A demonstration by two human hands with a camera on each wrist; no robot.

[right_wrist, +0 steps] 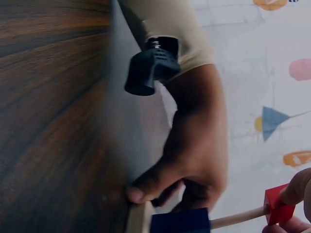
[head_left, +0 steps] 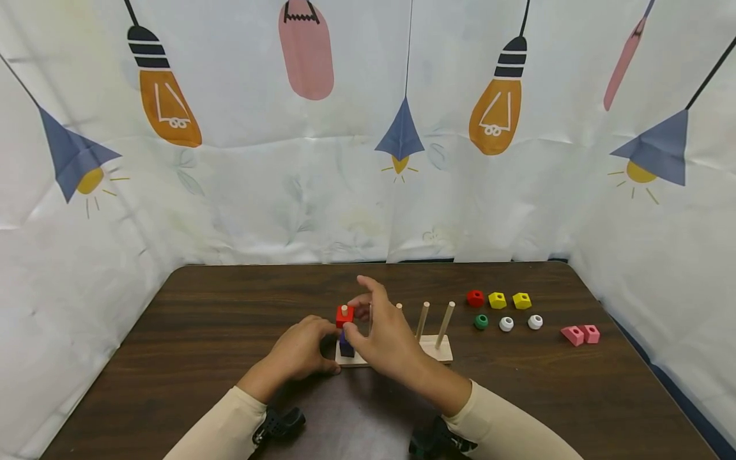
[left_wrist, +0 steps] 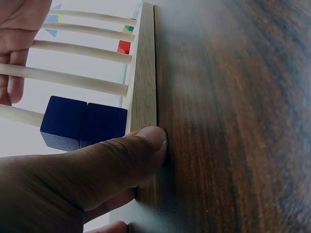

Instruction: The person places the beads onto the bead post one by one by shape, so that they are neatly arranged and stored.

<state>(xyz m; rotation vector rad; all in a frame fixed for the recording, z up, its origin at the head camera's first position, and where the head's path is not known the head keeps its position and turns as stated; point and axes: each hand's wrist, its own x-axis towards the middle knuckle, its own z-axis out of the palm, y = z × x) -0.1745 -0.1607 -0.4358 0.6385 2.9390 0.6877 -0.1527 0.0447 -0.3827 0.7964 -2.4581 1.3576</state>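
My left hand (head_left: 301, 348) grips the left end of a wooden peg stand (head_left: 435, 349), its thumb (left_wrist: 121, 160) on the edge of the base. Two dark blue cubes (left_wrist: 85, 124) sit stacked at the bottom of the leftmost peg. My right hand (head_left: 388, 335) pinches a red cube (right_wrist: 276, 204) between thumb and fingers at the top of that same peg. The peg's tip (head_left: 344, 309) pokes out through the red cube, which stands apart from the blue cubes below. Bare pegs (head_left: 445, 326) rise from the rest of the stand, partly behind my right hand.
To the right lie a red bead (head_left: 475, 298), two yellow blocks (head_left: 497, 300), a green bead (head_left: 481, 322) and two white beads (head_left: 506, 324). Two pink blocks (head_left: 572, 335) lie nearer the table's right edge. A printed white curtain (head_left: 345, 211) hangs behind the brown table (head_left: 230, 300).
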